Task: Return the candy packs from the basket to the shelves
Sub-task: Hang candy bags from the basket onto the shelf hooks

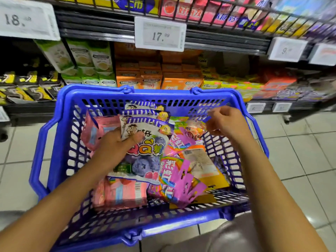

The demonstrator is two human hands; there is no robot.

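Observation:
A blue plastic basket (60,142) sits before me, filled with candy packs. My left hand (116,144) is inside it and grips a stack of white-and-purple QQ gummy packs (147,160), thumb on top of the front pack. My right hand (225,122) hovers over the basket's right side with fingers loosely curled, holding nothing. Pink-and-rainbow Skittles packs (179,180) lie at the right middle. Pink packs (125,194) lie at the near left, and more stand at the far left (94,131). An orange pack (201,159) lies label-side up.
The lower shelf (181,80) behind the basket holds green and orange Doublemint boxes, yellow packs and black packs. An upper shelf carries price tags (160,34). The basket rests on my knee (234,233) above a tiled floor (309,160).

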